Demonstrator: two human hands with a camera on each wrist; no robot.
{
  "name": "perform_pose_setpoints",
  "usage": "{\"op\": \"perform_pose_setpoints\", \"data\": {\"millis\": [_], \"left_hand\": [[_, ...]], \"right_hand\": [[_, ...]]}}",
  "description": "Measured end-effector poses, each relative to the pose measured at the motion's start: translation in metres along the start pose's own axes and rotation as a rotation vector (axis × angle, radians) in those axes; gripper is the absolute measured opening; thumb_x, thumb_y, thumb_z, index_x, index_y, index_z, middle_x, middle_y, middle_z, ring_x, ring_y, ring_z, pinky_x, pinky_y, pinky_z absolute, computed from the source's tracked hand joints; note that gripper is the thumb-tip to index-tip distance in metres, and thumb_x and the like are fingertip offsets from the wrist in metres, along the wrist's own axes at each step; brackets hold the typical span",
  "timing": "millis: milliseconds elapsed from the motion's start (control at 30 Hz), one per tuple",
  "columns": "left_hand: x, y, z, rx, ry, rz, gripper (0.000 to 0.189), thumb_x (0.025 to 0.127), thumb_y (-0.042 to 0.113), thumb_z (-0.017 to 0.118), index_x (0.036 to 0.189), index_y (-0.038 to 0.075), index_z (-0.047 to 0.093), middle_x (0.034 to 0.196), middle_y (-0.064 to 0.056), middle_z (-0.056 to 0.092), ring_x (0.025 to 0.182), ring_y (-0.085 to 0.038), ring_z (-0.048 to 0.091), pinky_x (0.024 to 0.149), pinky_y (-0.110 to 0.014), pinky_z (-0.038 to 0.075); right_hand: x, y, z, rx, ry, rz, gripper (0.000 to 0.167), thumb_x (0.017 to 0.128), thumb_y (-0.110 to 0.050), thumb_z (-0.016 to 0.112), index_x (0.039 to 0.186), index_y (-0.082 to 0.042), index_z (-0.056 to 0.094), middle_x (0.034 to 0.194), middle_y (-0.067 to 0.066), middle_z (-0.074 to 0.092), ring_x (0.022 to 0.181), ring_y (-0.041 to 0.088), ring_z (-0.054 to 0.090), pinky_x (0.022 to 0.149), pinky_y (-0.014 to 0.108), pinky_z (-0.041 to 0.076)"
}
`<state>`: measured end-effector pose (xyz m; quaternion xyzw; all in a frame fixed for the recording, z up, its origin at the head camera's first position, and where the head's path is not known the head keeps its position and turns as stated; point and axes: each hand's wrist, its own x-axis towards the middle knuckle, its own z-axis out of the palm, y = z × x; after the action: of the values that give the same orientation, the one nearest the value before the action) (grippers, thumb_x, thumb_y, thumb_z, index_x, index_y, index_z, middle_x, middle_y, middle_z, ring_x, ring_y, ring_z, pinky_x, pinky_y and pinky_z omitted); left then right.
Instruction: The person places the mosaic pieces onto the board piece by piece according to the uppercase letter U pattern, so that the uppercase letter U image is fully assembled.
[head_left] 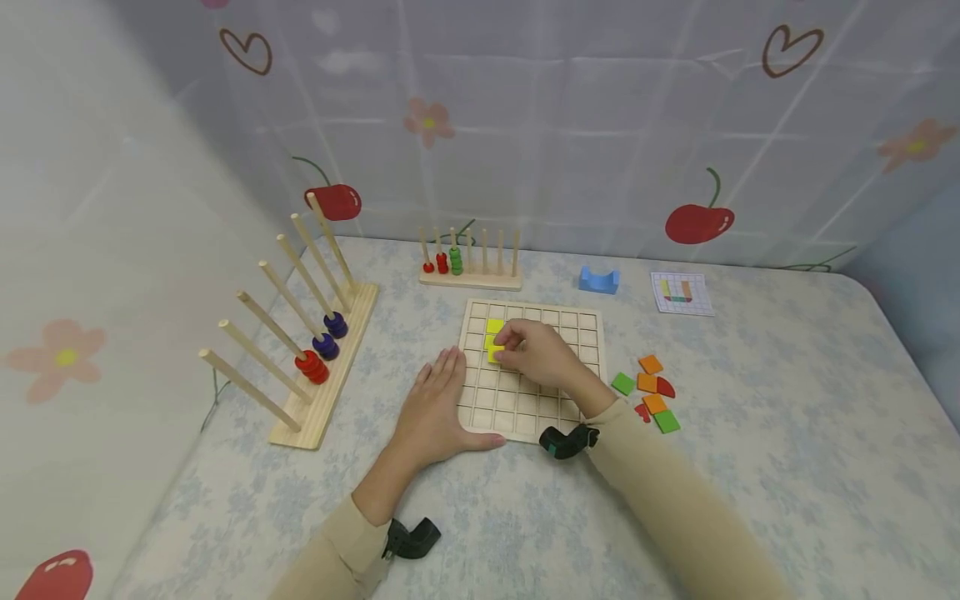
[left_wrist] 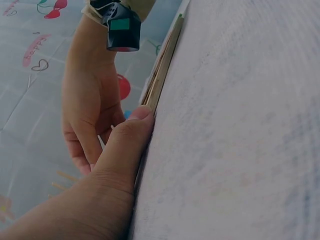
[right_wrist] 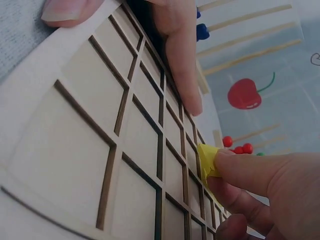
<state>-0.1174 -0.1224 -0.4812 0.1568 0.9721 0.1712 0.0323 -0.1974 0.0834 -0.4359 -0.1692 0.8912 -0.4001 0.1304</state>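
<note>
A wooden grid board (head_left: 486,398) lies flat on the table, its squares marked off by raised strips. My left hand (head_left: 433,414) rests along its left side with straight fingers, the thumb reaching along the near edge. In the left wrist view, the left thumb (left_wrist: 127,137) touches the board's side. Over the board's upper left part, my right hand (head_left: 543,357) pinches a yellow square tile (right_wrist: 209,161) between thumb and fingers. Another yellow tile (head_left: 495,326) lies in a grid square just beyond it. The right fingers partly cover the tiles there.
Right of the board lie loose orange tiles (head_left: 647,382), green tiles (head_left: 667,421) and red pieces (head_left: 665,387). A pattern card (head_left: 692,302) and a blue curved block (head_left: 598,281) sit farther back. Pegged stands with rings, one large (head_left: 337,392) and one small (head_left: 471,282), stand left and behind.
</note>
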Motion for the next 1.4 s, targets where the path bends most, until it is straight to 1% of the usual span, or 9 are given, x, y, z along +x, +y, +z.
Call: {"op": "perform_pose_setpoints", "data": {"millis": [167, 367, 600, 967, 1167, 1333, 1400], "left_hand": [[0.0, 0.001, -0.001, 0.002, -0.005, 0.001, 0.142, 0.06, 0.092, 0.06, 0.158, 0.003, 0.008, 0.167, -0.011, 0.008, 0.156, -0.023, 0.006, 0.127, -0.043, 0.008], [0.0, 0.001, -0.001, 0.009, -0.004, 0.006, 0.141, 0.061, 0.093, 0.059, 0.158, 0.003, 0.008, 0.167, -0.011, 0.009, 0.156, -0.022, 0.005, 0.127, -0.044, 0.009], [0.0, 0.0, 0.0, 0.017, -0.011, 0.001, 0.141, 0.061, 0.095, 0.055, 0.158, 0.004, 0.007, 0.167, -0.011, 0.008, 0.156, -0.022, 0.005, 0.127, -0.044, 0.009], [0.0, 0.001, -0.001, 0.005, -0.017, 0.002, 0.141, 0.062, 0.094, 0.057, 0.158, 0.004, 0.007, 0.167, -0.011, 0.008, 0.156, -0.022, 0.005, 0.127, -0.044, 0.008], [0.0, 0.001, 0.0, 0.015, -0.013, 0.009, 0.142, 0.061, 0.096, 0.053, 0.158, 0.004, 0.007, 0.167, -0.011, 0.009, 0.156, -0.023, 0.005, 0.127, -0.044, 0.008], [0.0, 0.001, -0.001, 0.01, -0.009, 0.005, 0.142, 0.061, 0.097, 0.052, 0.159, 0.004, 0.008, 0.167, -0.011, 0.009, 0.156, -0.022, 0.005, 0.127, -0.044, 0.009], [-0.001, 0.0, -0.001, 0.003, -0.008, 0.0, 0.142, 0.061, 0.096, 0.053, 0.159, 0.004, 0.008, 0.167, -0.011, 0.009, 0.156, -0.022, 0.006, 0.127, -0.044, 0.009]], "right_hand": [[0.003, -0.002, 0.004, -0.007, 0.009, 0.014, 0.015, 0.093, -0.024, 0.071, 0.105, -0.015, 0.068, 0.096, 0.002, 0.067, 0.084, 0.017, 0.061, 0.074, 0.031, 0.05], [0.004, -0.003, 0.007, -0.031, 0.005, 0.018, 0.014, 0.093, -0.024, 0.07, 0.104, -0.015, 0.068, 0.095, 0.001, 0.066, 0.082, 0.016, 0.061, 0.073, 0.031, 0.051], [0.005, -0.004, 0.011, -0.069, 0.004, 0.019, 0.013, 0.093, -0.025, 0.071, 0.102, -0.016, 0.068, 0.092, -0.001, 0.066, 0.08, 0.014, 0.059, 0.075, 0.03, 0.049], [0.004, -0.005, 0.012, -0.134, 0.008, 0.0, 0.012, 0.091, -0.025, 0.073, 0.098, -0.016, 0.07, 0.096, -0.001, 0.066, 0.083, 0.014, 0.06, 0.076, 0.031, 0.05], [0.002, -0.006, 0.012, -0.175, 0.0, 0.012, 0.01, 0.092, -0.026, 0.073, 0.096, -0.017, 0.07, 0.095, -0.002, 0.064, 0.083, 0.014, 0.059, 0.075, 0.031, 0.049], [-0.004, -0.009, 0.011, -0.263, -0.021, -0.026, 0.011, 0.092, -0.025, 0.072, 0.099, -0.016, 0.072, 0.093, -0.003, 0.066, 0.082, 0.012, 0.058, 0.074, 0.03, 0.05], [-0.009, -0.01, 0.01, -0.272, -0.034, -0.047, 0.01, 0.092, -0.024, 0.072, 0.099, -0.016, 0.073, 0.092, -0.004, 0.067, 0.081, 0.012, 0.059, 0.074, 0.031, 0.05]]}}
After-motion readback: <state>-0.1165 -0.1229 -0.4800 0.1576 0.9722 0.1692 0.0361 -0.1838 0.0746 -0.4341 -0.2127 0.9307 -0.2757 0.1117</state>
